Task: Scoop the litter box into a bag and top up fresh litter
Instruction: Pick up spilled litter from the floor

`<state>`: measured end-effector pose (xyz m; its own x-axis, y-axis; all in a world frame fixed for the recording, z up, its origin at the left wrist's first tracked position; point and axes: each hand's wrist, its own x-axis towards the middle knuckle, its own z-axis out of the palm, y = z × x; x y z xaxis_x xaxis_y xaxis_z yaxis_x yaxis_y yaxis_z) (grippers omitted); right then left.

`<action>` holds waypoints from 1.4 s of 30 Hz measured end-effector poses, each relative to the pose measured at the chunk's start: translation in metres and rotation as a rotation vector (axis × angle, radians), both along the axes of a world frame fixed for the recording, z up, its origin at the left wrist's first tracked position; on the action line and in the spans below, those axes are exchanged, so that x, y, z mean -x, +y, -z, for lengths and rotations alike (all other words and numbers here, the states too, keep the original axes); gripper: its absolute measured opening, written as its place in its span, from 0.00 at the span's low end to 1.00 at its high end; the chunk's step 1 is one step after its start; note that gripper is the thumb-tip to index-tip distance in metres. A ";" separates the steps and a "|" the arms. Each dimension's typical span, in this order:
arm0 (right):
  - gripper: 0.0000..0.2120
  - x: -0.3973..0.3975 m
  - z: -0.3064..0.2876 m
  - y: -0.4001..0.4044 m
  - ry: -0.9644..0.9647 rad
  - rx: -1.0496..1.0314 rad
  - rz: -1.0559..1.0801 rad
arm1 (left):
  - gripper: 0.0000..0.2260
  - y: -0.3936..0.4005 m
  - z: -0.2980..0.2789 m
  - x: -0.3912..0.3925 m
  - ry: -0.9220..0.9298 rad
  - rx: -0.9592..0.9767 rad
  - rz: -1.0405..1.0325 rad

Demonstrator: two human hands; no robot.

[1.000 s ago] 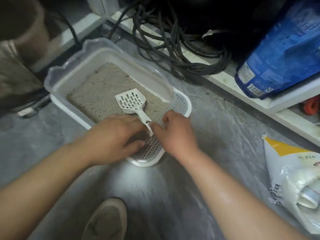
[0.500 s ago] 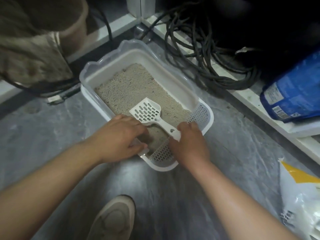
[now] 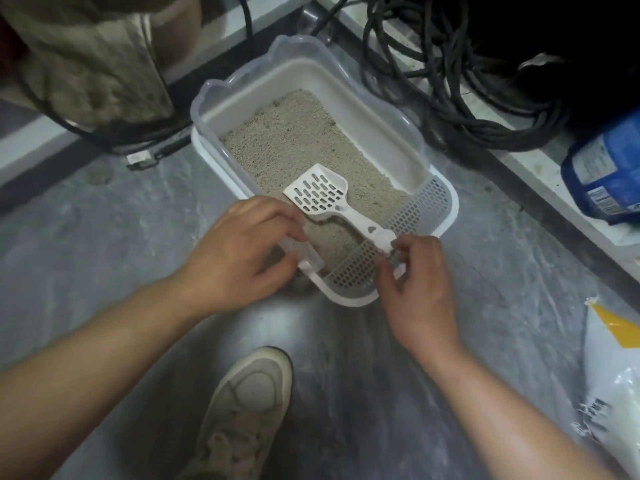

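Your right hand (image 3: 420, 271) sits at about five o'clock from the litter box (image 3: 349, 86), its fingertips pinched together on the very end of the scoop (image 3: 320, 195) handle. The scoop's slotted head lies on the litter (image 3: 294, 133), pointing toward eleven o'clock, and looks empty.

Your left hand (image 3: 239, 251) is at about seven o'clock from the box, fingers curled over the near rim and closed on a small clear plastic part there; what that part is cannot be told.

The box stands on the grey floor (image 3: 104, 220) ahead of you, its pale litter spread fairly level, with a perforated step along the near right edge.

Judging from this, the task is barely begun: the scoop is only just being taken up, nothing has been lifted out, and no waste bag is open in view. Scooping, bagging and topping up all appear to remain.

Counting: one litter box, one scoop, two hands. One white and yellow bag (image 3: 613, 393) lies at four o'clock, perhaps the fresh litter, though its label is unreadable. One blue bag (image 3: 606, 174) rests on a ledge at two o'clock. A tangle of black cables (image 3: 450, 98) lies at one o'clock. One shoe (image 3: 242, 410) shows at six o'clock.
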<state>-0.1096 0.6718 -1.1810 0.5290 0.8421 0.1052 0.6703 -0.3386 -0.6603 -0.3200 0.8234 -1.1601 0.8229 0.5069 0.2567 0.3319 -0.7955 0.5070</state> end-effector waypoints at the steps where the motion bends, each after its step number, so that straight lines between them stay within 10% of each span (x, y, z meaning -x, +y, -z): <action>1: 0.08 0.008 0.000 -0.010 -0.010 -0.037 -0.040 | 0.07 -0.007 0.001 0.005 -0.044 0.016 -0.020; 14: 0.24 0.120 0.032 -0.015 -0.027 0.454 -0.477 | 0.21 -0.052 0.060 0.118 0.307 0.607 -0.547; 21: 0.09 0.135 0.055 0.034 -0.134 0.453 -0.412 | 0.14 -0.054 0.076 0.141 0.021 0.943 -0.891; 28: 0.25 0.149 0.056 0.060 -0.305 0.505 -0.559 | 0.05 -0.039 0.078 0.135 -0.373 1.351 -1.038; 42: 0.10 0.187 0.096 0.102 -0.241 0.393 -0.562 | 0.38 -0.028 0.082 0.150 -0.498 1.769 -1.008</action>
<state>-0.2969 0.7736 -1.2768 0.0051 0.9794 -0.2020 0.9244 -0.0817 -0.3726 -0.4698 0.7954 -1.2425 0.1997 0.5227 -0.8288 -0.1334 0.8525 0.5055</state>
